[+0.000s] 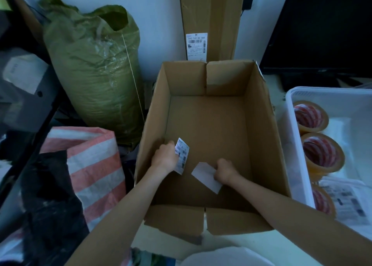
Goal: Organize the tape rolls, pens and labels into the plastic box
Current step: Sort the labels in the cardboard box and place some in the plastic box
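Green sack [94, 64] and striped bag [90, 165] sit off the tabletop's left edge, not in play. Cardboard box [211, 125] is open, both arms reaching to its floor, likely for the last strays. Left hand [164, 157], fingers curled, grip pinching a printed label [182, 155] by its edge. Right hand [225, 172] grips a blank-side label [206, 177] the same way. Plastic box [289, 108] stands just beside the carton at the tabletop's right edge, so transfer should be short. Tape rolls [320, 151] are lined along its near wall, more labels [346, 201] flat beside them. No pens visible.
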Action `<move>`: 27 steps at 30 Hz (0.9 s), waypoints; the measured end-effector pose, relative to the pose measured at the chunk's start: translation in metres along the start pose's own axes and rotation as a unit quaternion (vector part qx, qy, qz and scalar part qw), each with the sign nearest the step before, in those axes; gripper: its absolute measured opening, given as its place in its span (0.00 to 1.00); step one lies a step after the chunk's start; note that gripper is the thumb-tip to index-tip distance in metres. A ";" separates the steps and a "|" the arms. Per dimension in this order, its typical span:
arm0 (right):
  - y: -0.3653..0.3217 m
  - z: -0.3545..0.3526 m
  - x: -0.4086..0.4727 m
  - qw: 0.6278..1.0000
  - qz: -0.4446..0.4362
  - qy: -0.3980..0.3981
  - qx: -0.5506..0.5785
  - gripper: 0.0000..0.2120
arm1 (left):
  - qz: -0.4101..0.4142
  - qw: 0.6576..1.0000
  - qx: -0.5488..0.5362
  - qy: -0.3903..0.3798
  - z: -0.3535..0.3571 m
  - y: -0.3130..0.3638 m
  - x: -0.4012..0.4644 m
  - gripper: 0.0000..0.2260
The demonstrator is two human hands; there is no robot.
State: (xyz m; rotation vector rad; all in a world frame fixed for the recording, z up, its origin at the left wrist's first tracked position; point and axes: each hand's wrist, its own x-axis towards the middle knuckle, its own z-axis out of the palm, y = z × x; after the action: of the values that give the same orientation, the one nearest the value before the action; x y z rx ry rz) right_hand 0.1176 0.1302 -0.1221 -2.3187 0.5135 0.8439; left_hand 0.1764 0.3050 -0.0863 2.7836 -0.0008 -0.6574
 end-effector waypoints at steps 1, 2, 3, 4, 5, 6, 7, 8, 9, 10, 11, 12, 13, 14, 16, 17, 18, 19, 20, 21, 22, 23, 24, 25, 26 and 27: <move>0.001 -0.005 0.002 1.000 0.001 0.005 0.019 0.07 | -0.001 1.000 -0.015 0.003 0.000 0.000 0.001 0.02; 0.001 -0.010 0.005 0.999 0.001 0.015 0.046 0.06 | -0.003 1.000 -0.022 0.006 0.000 0.000 0.002 0.03; 0.002 -0.016 0.007 0.996 -0.001 0.030 0.090 0.06 | -0.007 1.000 -0.025 0.007 0.000 0.000 0.002 0.04; 0.002 -0.022 0.008 0.988 -0.006 0.052 0.145 0.09 | -0.011 0.999 -0.032 0.007 0.000 0.001 0.003 0.05; 0.001 -0.028 0.008 0.976 -0.012 0.076 0.204 0.13 | -0.015 0.999 -0.043 0.003 0.000 0.001 0.003 0.05; -0.001 -0.035 0.006 0.962 -0.022 0.097 0.253 0.16 | -0.018 0.998 -0.060 -0.001 0.000 0.002 0.003 0.05; -0.003 -0.040 0.003 0.950 -0.038 0.110 0.290 0.16 | -0.023 0.996 -0.087 -0.008 0.000 0.002 0.003 0.05; -0.004 -0.045 0.000 0.938 -0.057 0.115 0.322 0.16 | -0.029 0.992 -0.126 -0.016 0.001 0.003 0.003 0.06; -0.005 -0.047 -0.002 0.927 -0.073 0.112 0.350 0.16 | -0.033 0.984 -0.170 -0.025 0.000 0.005 0.003 0.06; -0.007 -0.049 -0.004 0.916 -0.088 0.103 0.377 0.16 | -0.037 0.975 -0.217 -0.034 0.000 0.006 0.002 0.06; -0.008 -0.050 -0.006 0.906 -0.101 0.095 0.400 0.16 | -0.040 0.964 -0.259 -0.041 -0.001 0.007 0.002 0.07; -0.010 -0.051 -0.007 0.897 -0.112 0.086 0.418 0.16 | -0.043 0.953 -0.296 -0.051 -0.003 0.009 0.001 0.07; -0.011 -0.051 -0.007 0.891 -0.121 0.077 0.432 0.17 | -0.049 0.940 -0.331 -0.065 -0.004 0.010 -0.001 0.08; -0.012 -0.051 -0.007 0.887 -0.132 0.068 0.436 0.18 | -0.055 0.926 -0.364 -0.083 -0.006 0.011 -0.002 0.08; -0.013 -0.050 -0.007 0.897 -0.164 0.055 0.406 0.18 | -0.065 0.898 -0.420 -0.117 -0.009 0.012 -0.003 0.09; -0.012 -0.049 -0.007 0.906 -0.185 0.050 0.378 0.17 | -0.066 0.884 -0.444 -0.129 -0.009 0.012 -0.003 0.08; -0.012 -0.048 -0.006 0.913 -0.208 0.047 0.347 0.17 | -0.064 0.873 -0.464 -0.137 -0.009 0.012 -0.003 0.08; -0.012 -0.047 -0.005 0.918 -0.232 0.047 0.319 0.16 | -0.060 0.864 -0.478 -0.144 -0.009 0.011 -0.003 0.07; -0.011 -0.045 -0.004 0.920 -0.254 0.050 0.293 0.17 | -0.050 0.863 -0.481 -0.150 -0.009 0.011 -0.002 0.07; -0.010 -0.044 -0.002 0.922 -0.271 0.052 0.272 0.18 | -0.038 0.868 -0.470 -0.155 -0.008 0.010 -0.002 0.08; -0.009 -0.043 0.000 0.923 -0.284 0.050 0.254 0.18 | -0.025 0.877 -0.453 -0.160 -0.007 0.010 -0.002 0.08; -0.008 -0.043 0.001 0.924 -0.295 0.044 0.240 0.19 | -0.013 0.885 -0.437 -0.161 -0.007 0.010 -0.003 0.09; -0.008 -0.042 0.002 0.924 -0.301 0.036 0.233 0.18 | -0.001 0.891 -0.425 -0.159 -0.008 0.011 -0.004 0.09; -0.008 -0.042 0.001 0.924 -0.302 0.027 0.235 0.18 | 0.010 0.895 -0.418 -0.152 -0.008 0.011 -0.004 0.09; -0.009 -0.043 0.001 0.922 -0.298 0.021 0.247 0.18 | 0.018 0.899 -0.414 -0.140 -0.008 0.012 -0.005 0.08; -0.010 -0.044 0.000 0.919 -0.289 0.022 0.266 0.18 | 0.023 0.901 -0.414 -0.125 -0.009 0.012 -0.006 0.07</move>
State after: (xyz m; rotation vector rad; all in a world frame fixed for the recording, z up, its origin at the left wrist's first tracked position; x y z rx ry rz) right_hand 0.1423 0.1090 -0.0915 -1.8227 0.0380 0.3104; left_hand 0.1758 0.2960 -0.0731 1.8658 0.1299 -0.7687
